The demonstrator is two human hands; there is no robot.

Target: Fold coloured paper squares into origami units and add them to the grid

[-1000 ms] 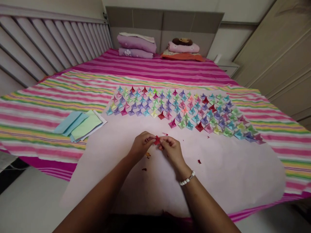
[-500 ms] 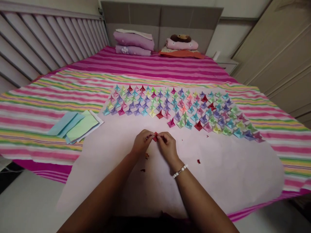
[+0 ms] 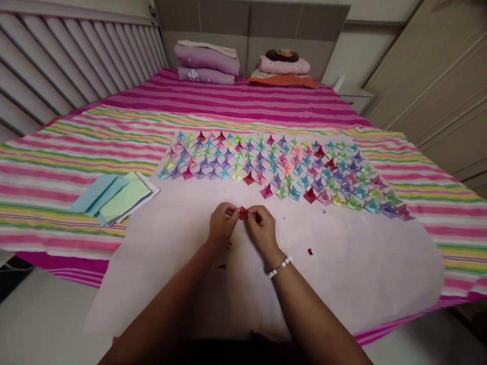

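A small folded red paper piece (image 3: 242, 213) is pinched between my two hands, above the pale pink sheet (image 3: 342, 258). My left hand (image 3: 222, 223) grips its left side with thumb and fingers. On the other side my right hand (image 3: 262, 225), with a white bead bracelet (image 3: 280, 267) at the wrist, holds the right edge between its fingertips. Beyond the hands, rows of small folded paper boats (image 3: 249, 165) in many colours stand on the sheet. Small dark red paper scraps (image 3: 310, 251) lie around my forearms.
Blue, green and white paper sheets (image 3: 125, 195) lie in a pile at the left on the striped bedspread (image 3: 49, 203). Folded purple bedding (image 3: 207, 61) and a pink stack with a brown plush (image 3: 283, 63) sit by the headboard. A white slatted rail (image 3: 83, 56) runs along the left.
The red paper looks more spread and open between my fingers than before. Both hands stay in nearly the same place; the view has shifted slightly.
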